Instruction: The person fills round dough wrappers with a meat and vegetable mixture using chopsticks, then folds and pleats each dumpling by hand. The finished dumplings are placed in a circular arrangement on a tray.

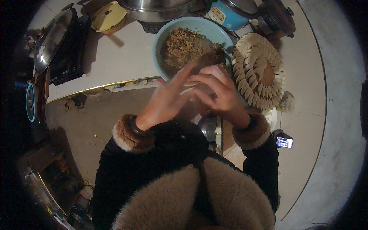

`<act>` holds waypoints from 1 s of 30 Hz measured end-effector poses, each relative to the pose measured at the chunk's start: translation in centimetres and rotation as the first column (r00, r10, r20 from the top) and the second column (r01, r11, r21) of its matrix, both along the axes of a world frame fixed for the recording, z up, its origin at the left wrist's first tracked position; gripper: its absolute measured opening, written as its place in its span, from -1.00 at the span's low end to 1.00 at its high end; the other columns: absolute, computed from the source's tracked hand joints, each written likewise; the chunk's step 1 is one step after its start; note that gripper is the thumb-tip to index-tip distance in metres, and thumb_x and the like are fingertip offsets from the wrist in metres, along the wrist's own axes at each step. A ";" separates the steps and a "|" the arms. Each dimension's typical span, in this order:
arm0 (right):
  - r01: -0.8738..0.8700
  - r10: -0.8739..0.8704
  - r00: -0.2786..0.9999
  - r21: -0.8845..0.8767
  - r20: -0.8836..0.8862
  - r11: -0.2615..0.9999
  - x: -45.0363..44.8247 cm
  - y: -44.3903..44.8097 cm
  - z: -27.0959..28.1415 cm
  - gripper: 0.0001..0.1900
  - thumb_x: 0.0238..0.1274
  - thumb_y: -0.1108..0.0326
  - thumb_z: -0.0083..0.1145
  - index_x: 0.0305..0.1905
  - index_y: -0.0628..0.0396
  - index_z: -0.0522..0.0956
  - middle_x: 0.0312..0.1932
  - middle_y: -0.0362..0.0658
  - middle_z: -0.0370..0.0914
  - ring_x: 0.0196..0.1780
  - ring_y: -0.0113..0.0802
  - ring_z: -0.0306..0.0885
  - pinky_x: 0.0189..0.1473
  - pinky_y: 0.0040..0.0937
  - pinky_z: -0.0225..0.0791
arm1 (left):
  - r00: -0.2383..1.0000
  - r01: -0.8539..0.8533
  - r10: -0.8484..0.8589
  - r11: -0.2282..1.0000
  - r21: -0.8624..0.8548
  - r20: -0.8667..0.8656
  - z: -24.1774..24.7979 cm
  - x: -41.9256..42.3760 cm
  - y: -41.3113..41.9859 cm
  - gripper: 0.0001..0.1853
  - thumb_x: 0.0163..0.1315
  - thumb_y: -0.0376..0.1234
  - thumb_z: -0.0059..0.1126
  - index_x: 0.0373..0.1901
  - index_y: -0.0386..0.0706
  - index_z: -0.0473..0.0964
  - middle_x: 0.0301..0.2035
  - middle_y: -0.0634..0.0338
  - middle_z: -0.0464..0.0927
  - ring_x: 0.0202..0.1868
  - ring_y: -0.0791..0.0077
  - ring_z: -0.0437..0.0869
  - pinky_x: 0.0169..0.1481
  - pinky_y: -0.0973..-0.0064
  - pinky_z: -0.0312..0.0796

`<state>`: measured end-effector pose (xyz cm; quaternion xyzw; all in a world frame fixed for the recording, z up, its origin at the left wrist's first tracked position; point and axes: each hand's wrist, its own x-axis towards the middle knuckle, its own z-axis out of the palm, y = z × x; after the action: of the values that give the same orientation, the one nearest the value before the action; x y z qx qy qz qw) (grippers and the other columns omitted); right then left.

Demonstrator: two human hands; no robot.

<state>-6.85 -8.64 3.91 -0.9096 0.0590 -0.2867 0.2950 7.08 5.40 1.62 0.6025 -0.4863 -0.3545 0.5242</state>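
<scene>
My left hand (165, 100) and my right hand (220, 91) meet over the near rim of a light blue basin (156, 47). Between their fingers is a pale piece of dumpling dough (187, 90), blurred and mostly covered, so its shape is unclear. Chopped filling (187, 46) lies heaped in the basin, just beyond my fingertips. To the right of my right hand, folded dumplings (243, 72) stand in overlapping rings on a round brown board (267, 75).
A blue rice cooker (230, 13), a dark pot (277, 20) and a steel pan (161, 11) line the back. At left are a yellow-lidded pot (110, 17) and a lidded wok (54, 40) on a black cooker (69, 66). A lit phone (285, 142) stands by my right sleeve.
</scene>
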 end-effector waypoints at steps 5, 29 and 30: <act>-0.073 0.074 0.997 -0.037 0.005 0.997 -0.3 -0.2 0.0 -0.78 -0.01 0.44 0.37 -0.20 0.10 0.63 -0.20 -0.15 0.50 -0.12 -0.14 0.48 -0.07 -0.18 0.32 | 0.998 0.060 -0.061 0.998 -0.033 -0.010 0.5 0.3 0.2 -0.18 0.29 -0.58 0.17 0.54 -0.16 0.01 0.08 0.02 0.55 0.08 0.35 0.59 0.19 0.42 0.45; -0.113 0.115 0.976 -0.017 0.183 0.993 -0.7 0.7 1.1 -0.70 -0.08 0.55 0.39 -0.15 0.11 0.65 -0.25 -0.15 0.56 -0.20 -0.19 0.52 -0.13 -0.23 0.36 | 0.986 0.018 -0.043 0.989 -0.148 -0.163 -1.1 -0.3 0.7 -0.58 0.24 -0.45 0.33 0.14 -0.28 0.52 -0.13 0.22 0.62 -0.19 0.60 0.60 -0.11 0.60 0.47; -0.096 0.096 0.978 -0.008 0.187 0.995 -0.6 0.9 1.3 -0.69 -0.09 0.55 0.39 -0.14 0.11 0.66 -0.25 -0.15 0.56 -0.21 -0.19 0.52 -0.13 -0.24 0.36 | 0.990 0.014 -0.040 0.982 -0.190 -0.133 -1.4 -0.3 0.6 -0.58 0.22 -0.45 0.34 0.13 -0.29 0.53 -0.10 0.20 0.62 -0.15 0.57 0.60 -0.06 0.58 0.47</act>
<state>-7.40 -7.75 5.20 -0.8801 -0.0127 -0.3564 0.3134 6.80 5.95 0.19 0.5177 -0.4891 -0.3542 0.6061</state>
